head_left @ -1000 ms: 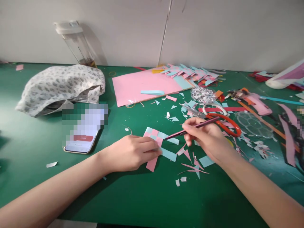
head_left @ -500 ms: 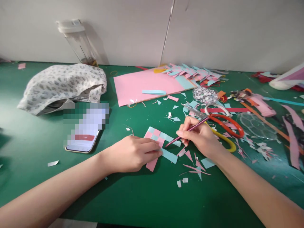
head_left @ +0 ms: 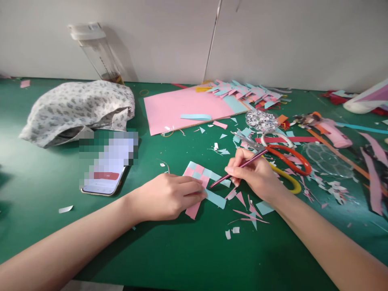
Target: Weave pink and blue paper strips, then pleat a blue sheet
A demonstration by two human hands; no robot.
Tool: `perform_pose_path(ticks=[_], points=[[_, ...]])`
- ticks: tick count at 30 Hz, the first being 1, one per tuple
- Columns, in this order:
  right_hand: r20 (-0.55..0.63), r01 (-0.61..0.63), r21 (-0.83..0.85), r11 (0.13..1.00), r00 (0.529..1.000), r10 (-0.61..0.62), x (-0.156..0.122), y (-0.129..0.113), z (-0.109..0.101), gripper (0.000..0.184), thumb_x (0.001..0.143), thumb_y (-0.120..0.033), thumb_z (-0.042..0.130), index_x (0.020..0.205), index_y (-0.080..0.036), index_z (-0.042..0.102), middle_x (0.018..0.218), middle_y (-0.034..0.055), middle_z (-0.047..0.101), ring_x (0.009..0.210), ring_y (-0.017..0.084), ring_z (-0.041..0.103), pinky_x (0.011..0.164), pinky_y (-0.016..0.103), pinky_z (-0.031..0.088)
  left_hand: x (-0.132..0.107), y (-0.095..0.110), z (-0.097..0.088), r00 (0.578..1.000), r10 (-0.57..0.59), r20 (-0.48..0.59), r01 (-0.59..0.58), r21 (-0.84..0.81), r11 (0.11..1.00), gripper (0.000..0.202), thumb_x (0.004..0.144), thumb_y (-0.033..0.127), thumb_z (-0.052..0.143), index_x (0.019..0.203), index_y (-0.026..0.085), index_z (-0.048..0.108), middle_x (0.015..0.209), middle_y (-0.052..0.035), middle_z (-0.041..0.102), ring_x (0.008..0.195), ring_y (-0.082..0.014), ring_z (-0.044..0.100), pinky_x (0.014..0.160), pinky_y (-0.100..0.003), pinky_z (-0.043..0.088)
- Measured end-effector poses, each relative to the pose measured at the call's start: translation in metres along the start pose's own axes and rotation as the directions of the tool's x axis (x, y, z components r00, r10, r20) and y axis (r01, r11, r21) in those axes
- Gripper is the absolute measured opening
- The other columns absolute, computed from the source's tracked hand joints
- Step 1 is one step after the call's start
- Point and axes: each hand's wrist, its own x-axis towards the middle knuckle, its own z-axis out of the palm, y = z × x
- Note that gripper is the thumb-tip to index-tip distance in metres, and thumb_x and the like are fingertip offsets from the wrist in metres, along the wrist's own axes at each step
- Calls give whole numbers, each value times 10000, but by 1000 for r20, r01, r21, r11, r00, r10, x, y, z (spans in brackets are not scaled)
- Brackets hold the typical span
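Pink and light blue paper strips are woven into a small checkered piece (head_left: 199,174) on the green table, with loose ends sticking out to the right and toward me. My left hand (head_left: 172,196) has its fingers closed together over the left side of this weave, hiding part of it. In my right hand (head_left: 251,171) is a slim purple-pink pencil (head_left: 244,164), pinched and slanted down to the left. The pencil's tip is at the weave's right side, beside a blue strip (head_left: 216,198); whether it touches the paper I cannot tell.
Orange-handled scissors (head_left: 291,159) lie just beyond my right hand, near a yellow handle and a bowl of small gems (head_left: 262,120). Paper scraps (head_left: 251,214) are scattered around. A phone (head_left: 104,178) and cloth pouch (head_left: 81,107) lie left; pink card (head_left: 172,107) sits behind.
The view has shifted very slightly. Both hands, the pencil and the woven paper keep nearly the same places.
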Motion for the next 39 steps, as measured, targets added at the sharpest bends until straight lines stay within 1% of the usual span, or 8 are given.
perform_pose_path(ticks=[15, 20, 24, 27, 29, 31, 35, 39], points=[[-21, 34, -69, 997, 999, -35, -2, 0, 2, 242, 768, -261, 652, 680, -216, 431, 609, -57, 510, 478, 69, 487, 469, 230, 389, 0, 1, 0, 1000, -12, -4, 12, 10, 1000, 292, 885, 82, 367, 1082, 127, 578, 953, -60, 664, 960, -158, 627, 576, -206, 502], [-106, 104, 9, 994, 989, -103, -2, 4, 0, 246, 759, -240, 667, 659, -214, 444, 622, -56, 529, 469, 62, 479, 448, 216, 392, -2, 1, 0, 1000, -27, 15, 27, -3, 1000, 301, 874, 63, 363, 1081, 135, 570, 993, -53, 666, 985, -159, 618, 586, -212, 507], [-277, 162, 72, 984, 951, -136, -1, 3, 0, 186, 773, -270, 663, 710, -229, 493, 603, -51, 567, 524, 91, 557, 473, 215, 445, 2, -1, -1, 995, -101, -4, 100, -111, 989, 272, 875, 86, 378, 1037, 170, 579, 1041, -33, 660, 983, -144, 610, 701, -233, 521], [-357, 190, 35, 981, 920, -165, 0, 0, 2, 136, 843, -384, 562, 865, -252, 535, 740, -5, 662, 613, 128, 631, 528, 247, 501, 9, -6, -3, 954, -299, -19, 291, -182, 939, 229, 877, 209, 460, 1086, 193, 551, 1135, -40, 613, 1020, -143, 577, 787, -257, 506], [-346, 195, -17, 981, 919, -189, -1, -2, 4, 229, 881, -451, 467, 967, -251, 537, 861, 34, 688, 664, 149, 657, 566, 281, 526, 15, -9, -6, 914, -405, 12, 402, -162, 901, 382, 828, 317, 554, 1182, 190, 489, 1225, -67, 551, 1102, -186, 524, 872, -322, 472], [-328, 185, -81, 979, 923, -201, -3, -5, 6, 280, 898, -474, 413, 1010, -244, 528, 906, 51, 691, 696, 164, 667, 600, 307, 537, 20, -12, -9, 892, -444, 86, 451, -125, 884, 511, 769, 394, 613, 1214, 197, 458, 1242, -74, 525, 1127, -227, 492, 916, -390, 430], [-309, 170, -168, 971, 926, -216, -7, -10, 10, 221, 901, -437, 428, 908, -230, 507, 901, 50, 682, 753, 172, 666, 651, 322, 534, 30, -16, -14, 855, -482, 191, 508, -129, 851, 387, 681, 449, 671, 941, 194, 541, 1003, -32, 583, 939, -218, 530, 786, -375, 439], [-293, 154, -102, 983, 940, -177, -10, -11, 10, 206, 820, -371, 592, 854, -237, 440, 898, 35, 663, 827, 182, 652, 717, 337, 524, 37, -14, -16, 800, -555, 228, 600, -282, 749, 218, 688, 286, 646, 786, 188, 478, 796, 6, 570, 723, -148, 525, 584, -263, 403]])
